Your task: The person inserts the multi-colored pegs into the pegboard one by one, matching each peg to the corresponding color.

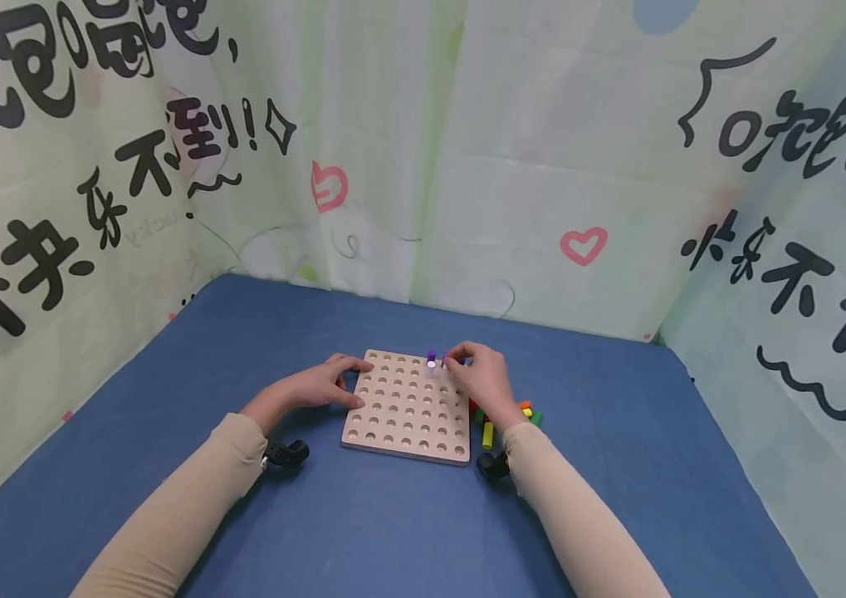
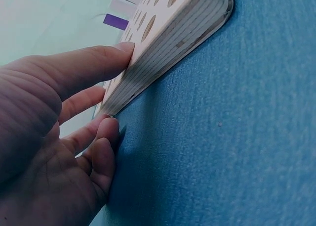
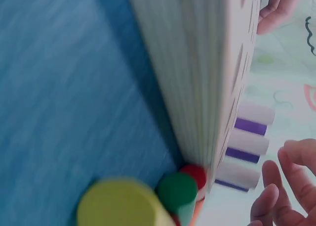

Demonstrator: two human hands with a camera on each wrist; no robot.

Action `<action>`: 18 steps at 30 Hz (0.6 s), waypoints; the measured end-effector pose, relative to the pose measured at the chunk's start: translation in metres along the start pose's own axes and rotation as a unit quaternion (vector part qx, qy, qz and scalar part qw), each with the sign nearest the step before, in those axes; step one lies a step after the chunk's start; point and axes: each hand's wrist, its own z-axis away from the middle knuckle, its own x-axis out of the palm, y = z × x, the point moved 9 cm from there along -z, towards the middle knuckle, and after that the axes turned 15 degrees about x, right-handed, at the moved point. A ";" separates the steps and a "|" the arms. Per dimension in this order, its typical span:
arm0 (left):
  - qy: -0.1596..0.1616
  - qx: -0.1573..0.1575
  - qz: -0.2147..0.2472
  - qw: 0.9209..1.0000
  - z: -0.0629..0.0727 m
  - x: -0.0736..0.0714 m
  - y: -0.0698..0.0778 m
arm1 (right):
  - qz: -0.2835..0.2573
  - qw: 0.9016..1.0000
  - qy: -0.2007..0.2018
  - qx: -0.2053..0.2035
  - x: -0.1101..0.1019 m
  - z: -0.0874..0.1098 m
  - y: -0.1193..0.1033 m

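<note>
A square wooden pegboard with rows of round holes lies on the blue table. My left hand rests at its left edge; in the left wrist view the thumb lies on the top rim and other fingers touch the side. By the board's far right part is my right hand. In the right wrist view its fingers are bent close beside the nearest of three upright white pegs, with nothing visible between them. Purple pegs stand behind the white ones.
Loose pegs, including a yellow peg, a green peg and a red peg, lie at the board's right side, partly behind the right wrist. A printed curtain surrounds the blue table.
</note>
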 end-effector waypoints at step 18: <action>0.000 -0.003 0.000 1.000 -0.002 0.000 -0.006 | 0.011 0.998 0.020 0.054 -0.018 -0.009 0.028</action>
